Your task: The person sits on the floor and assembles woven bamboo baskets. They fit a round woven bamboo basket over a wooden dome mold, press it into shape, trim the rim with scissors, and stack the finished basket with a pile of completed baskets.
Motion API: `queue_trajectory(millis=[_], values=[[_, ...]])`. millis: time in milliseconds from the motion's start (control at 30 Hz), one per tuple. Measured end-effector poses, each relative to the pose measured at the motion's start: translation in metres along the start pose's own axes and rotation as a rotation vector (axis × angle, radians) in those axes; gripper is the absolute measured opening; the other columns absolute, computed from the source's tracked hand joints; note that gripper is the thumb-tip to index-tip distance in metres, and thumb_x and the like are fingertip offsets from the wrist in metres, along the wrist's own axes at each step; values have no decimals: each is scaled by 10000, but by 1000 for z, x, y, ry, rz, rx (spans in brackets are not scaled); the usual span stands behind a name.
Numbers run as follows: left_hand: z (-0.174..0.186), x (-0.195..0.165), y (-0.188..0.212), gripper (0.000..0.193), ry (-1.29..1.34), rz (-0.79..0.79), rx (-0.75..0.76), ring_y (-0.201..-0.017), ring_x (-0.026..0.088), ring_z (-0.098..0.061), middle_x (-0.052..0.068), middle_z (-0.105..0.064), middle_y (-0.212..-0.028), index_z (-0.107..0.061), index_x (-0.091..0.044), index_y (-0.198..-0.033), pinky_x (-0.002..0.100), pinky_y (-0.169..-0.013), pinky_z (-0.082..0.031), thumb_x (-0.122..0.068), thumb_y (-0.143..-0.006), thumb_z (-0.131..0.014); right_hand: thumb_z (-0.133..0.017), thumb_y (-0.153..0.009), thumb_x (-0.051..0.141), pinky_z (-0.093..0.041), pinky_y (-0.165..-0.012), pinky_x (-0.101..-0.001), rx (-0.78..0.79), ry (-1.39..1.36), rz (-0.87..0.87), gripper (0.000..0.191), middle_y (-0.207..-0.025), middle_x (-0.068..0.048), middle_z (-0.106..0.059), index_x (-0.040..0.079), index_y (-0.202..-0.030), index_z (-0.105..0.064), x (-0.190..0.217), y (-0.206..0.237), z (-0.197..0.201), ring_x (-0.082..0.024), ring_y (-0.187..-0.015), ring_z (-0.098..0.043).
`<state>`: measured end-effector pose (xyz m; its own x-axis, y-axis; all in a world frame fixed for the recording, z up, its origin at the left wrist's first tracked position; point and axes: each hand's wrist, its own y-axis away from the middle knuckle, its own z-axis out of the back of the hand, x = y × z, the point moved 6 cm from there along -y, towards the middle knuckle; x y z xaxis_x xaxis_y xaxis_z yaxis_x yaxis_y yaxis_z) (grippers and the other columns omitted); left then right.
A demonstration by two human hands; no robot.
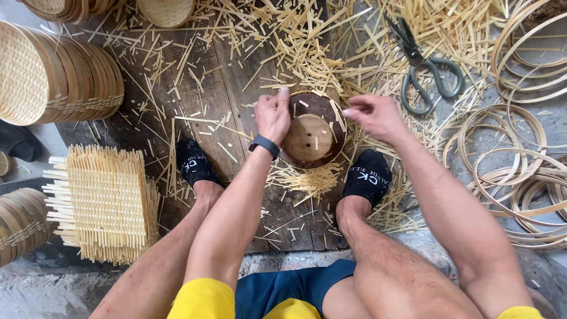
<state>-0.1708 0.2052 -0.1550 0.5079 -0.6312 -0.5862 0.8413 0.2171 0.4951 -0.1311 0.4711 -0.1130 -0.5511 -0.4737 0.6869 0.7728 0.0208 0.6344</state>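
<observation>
Left hand: the left hand (pixel 272 114), a black band at its wrist, is laid with curled fingers on the rim of the round dark wooden mould block (pixel 313 130); the rim is gripped, nothing else is held.
Right hand: the right hand (pixel 373 115) is held just beside the block's right edge, fingers pinched narrowly together; whether a thin sliver is pinched between them cannot be told.
Block: it is set on the dark wooden plank floor (pixel 201 88) between the two black-socked feet (pixel 194 162), a paler domed disc (pixel 308 137) resting in its hollow.
In the block: only a few short pale splinters are seen on the disc and rim; no woven mat is laid over it.
Progress, as judged: a piece appears not yet shaped on the block, while much finished work is stacked around.
Done: a row of round woven bamboo trays (pixel 56 74) is leant together at upper left, and more are seen at the left edge.
Left to use: a stack of square woven bamboo mats (pixel 106 201) with untrimmed ends is piled at the left; thin bent bamboo hoops (pixel 514 159) are heaped at the right.
Tool: grey-handled scissors (pixel 422 65) are laid well apart from the hands, upper right.
Waste: cut bamboo strips (pixel 307 47) are scattered over the planks.
</observation>
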Motion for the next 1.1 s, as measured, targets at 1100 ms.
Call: queue_trajectory(millis=[1100], values=[[-2, 76, 60, 332, 500, 315, 164, -612, 97, -686, 77, -781, -834, -802, 19, -1044, 262, -542, -580, -190, -794, -866, -789, -859, 29, -623, -559, -317, -31, -600, -272, 189, -817, -145, -725, -87, -979, -701, -76, 55, -42, -196, -641, -719]])
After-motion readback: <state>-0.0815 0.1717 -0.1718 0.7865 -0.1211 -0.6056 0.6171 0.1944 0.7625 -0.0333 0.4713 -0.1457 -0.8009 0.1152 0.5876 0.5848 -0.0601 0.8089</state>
